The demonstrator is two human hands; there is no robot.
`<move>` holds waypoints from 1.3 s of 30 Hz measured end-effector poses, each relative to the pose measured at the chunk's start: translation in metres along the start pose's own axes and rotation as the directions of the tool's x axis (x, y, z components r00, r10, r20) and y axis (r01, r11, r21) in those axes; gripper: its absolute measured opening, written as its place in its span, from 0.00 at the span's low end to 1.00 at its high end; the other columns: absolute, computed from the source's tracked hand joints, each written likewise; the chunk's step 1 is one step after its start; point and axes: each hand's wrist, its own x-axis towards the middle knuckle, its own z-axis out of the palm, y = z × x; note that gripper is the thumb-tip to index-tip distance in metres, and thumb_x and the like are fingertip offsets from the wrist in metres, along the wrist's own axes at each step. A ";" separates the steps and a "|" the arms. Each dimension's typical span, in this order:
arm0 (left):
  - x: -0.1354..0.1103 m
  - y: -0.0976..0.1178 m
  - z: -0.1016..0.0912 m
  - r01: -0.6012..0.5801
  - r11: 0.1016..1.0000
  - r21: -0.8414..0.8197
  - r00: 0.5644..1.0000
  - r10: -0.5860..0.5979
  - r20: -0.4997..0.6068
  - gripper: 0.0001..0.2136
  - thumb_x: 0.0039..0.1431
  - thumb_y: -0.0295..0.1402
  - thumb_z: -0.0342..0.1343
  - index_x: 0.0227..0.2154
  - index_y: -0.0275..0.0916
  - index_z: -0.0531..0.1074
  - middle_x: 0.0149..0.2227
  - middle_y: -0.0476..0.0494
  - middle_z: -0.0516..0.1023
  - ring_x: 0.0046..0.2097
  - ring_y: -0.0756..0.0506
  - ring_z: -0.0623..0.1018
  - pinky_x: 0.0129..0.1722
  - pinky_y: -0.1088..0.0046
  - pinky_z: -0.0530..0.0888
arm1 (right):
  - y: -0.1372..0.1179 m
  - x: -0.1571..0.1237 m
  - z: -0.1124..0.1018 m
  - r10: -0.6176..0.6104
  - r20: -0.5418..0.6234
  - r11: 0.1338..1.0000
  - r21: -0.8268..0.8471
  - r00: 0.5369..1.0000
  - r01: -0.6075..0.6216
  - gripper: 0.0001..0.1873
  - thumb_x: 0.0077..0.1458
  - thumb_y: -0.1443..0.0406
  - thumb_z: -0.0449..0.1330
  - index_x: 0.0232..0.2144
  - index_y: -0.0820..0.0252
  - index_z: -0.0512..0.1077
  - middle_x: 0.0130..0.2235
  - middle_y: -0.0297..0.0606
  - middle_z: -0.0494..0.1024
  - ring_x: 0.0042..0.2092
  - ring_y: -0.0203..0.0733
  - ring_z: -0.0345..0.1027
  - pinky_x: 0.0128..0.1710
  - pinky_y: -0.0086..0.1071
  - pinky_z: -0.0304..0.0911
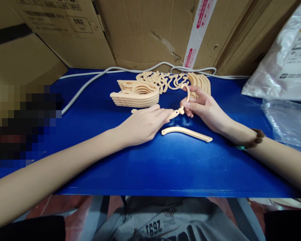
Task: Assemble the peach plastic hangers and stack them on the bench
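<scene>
My left hand (145, 125) is closed over a cream plastic hanger arm (174, 114), pressing it near the blue tabletop. One end of that arm pokes out past my fingertips; the palm hides most of its length. Between the thumb and fingers of my right hand (203, 105) is a curved cream hanger hook (188, 93), held upright with its knobbed base against the end of the arm. Whether the two are joined I cannot tell. A second, loose hanger arm (187, 131) lies just in front of my hands.
Behind my left hand is a stack of folded hangers (135, 100). Loose hooks (158, 79) and a row of curved arms (202, 82) lie at the back of the blue table (153, 167). A white cable (87, 82), cardboard boxes (150, 33) and plastic bags (276, 67) surround them.
</scene>
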 end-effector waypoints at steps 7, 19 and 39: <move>0.000 0.000 0.002 0.015 0.996 -0.093 1.000 -0.015 0.004 0.16 0.76 0.31 0.39 0.53 0.30 0.70 0.39 0.40 0.78 0.40 0.43 0.76 0.40 0.70 0.70 | 0.000 0.000 -0.002 -0.015 0.039 1.000 0.003 0.999 0.015 0.30 0.52 0.63 0.71 0.53 0.57 0.63 0.31 0.27 0.76 0.26 0.29 0.62 0.27 0.27 0.59; -0.001 0.001 0.004 0.014 0.999 -0.046 1.000 -0.013 0.021 0.18 0.77 0.33 0.38 0.54 0.30 0.71 0.38 0.39 0.77 0.41 0.43 0.76 0.41 0.69 0.72 | 0.000 -0.002 -0.002 -0.028 0.098 0.997 -0.075 0.995 0.035 0.29 0.55 0.58 0.70 0.55 0.55 0.63 0.32 0.27 0.75 0.28 0.29 0.63 0.30 0.28 0.61; -0.003 0.000 0.006 -0.073 0.993 0.092 0.997 0.069 0.044 0.17 0.74 0.26 0.41 0.58 0.28 0.69 0.40 0.37 0.79 0.42 0.43 0.76 0.42 0.69 0.72 | 0.003 -0.005 0.001 -0.050 0.054 0.989 -0.136 0.997 0.057 0.30 0.55 0.58 0.70 0.53 0.54 0.61 0.30 0.26 0.71 0.27 0.32 0.65 0.24 0.30 0.60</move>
